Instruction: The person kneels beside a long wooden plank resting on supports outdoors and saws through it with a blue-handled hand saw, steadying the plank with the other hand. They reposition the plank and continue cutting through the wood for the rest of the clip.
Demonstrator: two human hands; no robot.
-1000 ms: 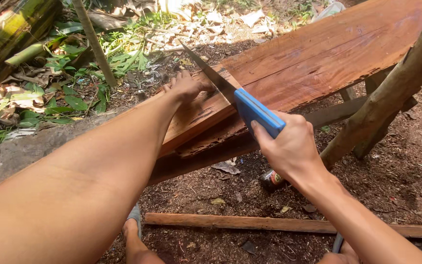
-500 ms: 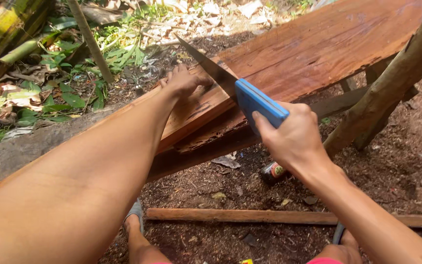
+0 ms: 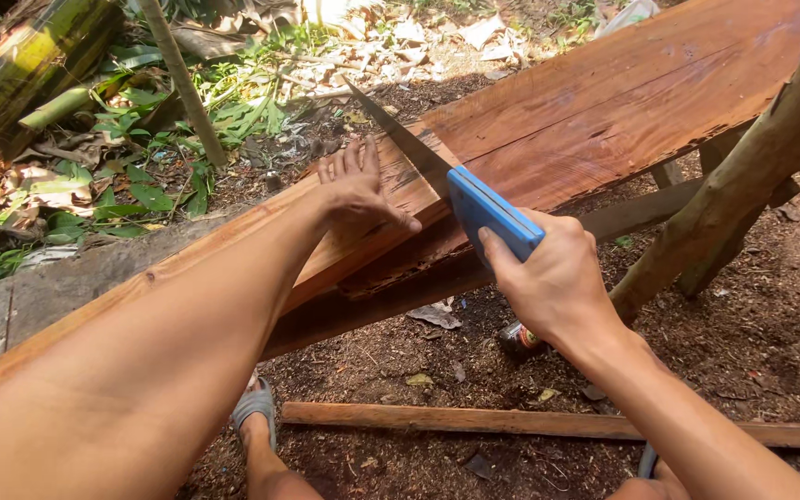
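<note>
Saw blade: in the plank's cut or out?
In: the saw blade sits in the plank, right hand on its blue handle.

Two bare hands: the left hand [image 3: 356, 190] lies flat on the wood, and the right hand [image 3: 553, 278] is closed around a handle. One handsaw with a blue plastic handle and dark steel blade [image 3: 456, 190]. One broad reddish-brown wooden plank [image 3: 622, 102]. One thin wooden slat [image 3: 511, 422] on the dirt ground. One rough grey-brown slanting log post [image 3: 743, 176]. One grey sandal [image 3: 256, 405] on a foot. One green bamboo trunk [image 3: 34, 60].
</note>
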